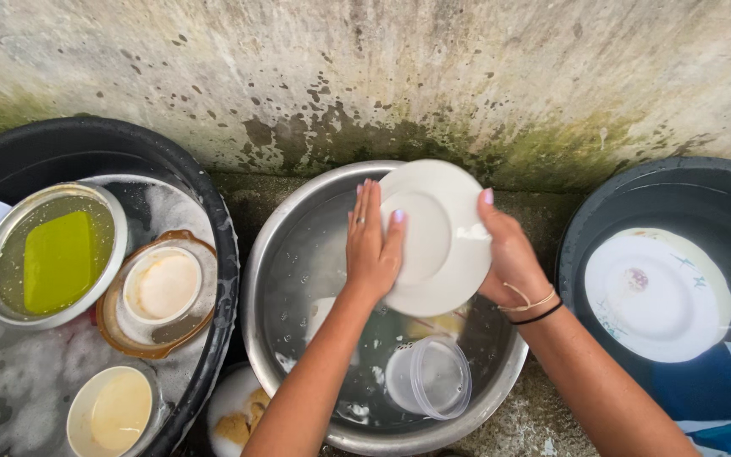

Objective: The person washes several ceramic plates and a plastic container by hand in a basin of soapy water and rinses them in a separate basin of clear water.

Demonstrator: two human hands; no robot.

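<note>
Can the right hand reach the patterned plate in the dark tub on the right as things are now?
Probably not yet: the right hand is holding the white plate. The way to the patterned plate looks open.

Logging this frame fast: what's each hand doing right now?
Left hand: open, flat against the face of the white plate.
Right hand: closed on the white plate's edge, holding it over the steel basin.
</note>
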